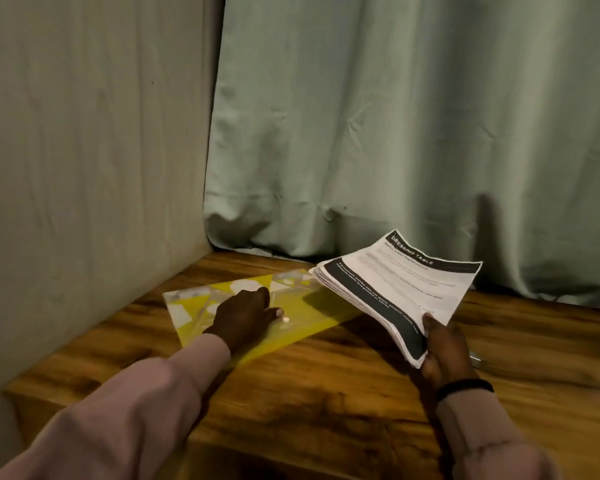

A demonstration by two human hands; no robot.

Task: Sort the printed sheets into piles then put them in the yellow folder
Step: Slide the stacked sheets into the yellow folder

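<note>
One sheet stack (395, 289), long axis far-left.

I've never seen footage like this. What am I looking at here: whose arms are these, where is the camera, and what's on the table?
There is no machine here: these are a person's two arms, filmed by one wide-angle camera worn on their head, looking forward and down. That is why the sleeves reach in from the bottom edge.

The surface is a wooden table set in a corner, with a curtain hanging behind it. On the table lies a yellow folder with a clear, patterned cover. The left hand rests on the folder, fingers lying loosely on it.

The right hand grips a stack of printed sheets by its near corner, holding it in the air above the table, its far edge over the folder. The top sheet's heading reads "DRESSING TABLE". A dark band circles the right wrist.
</note>
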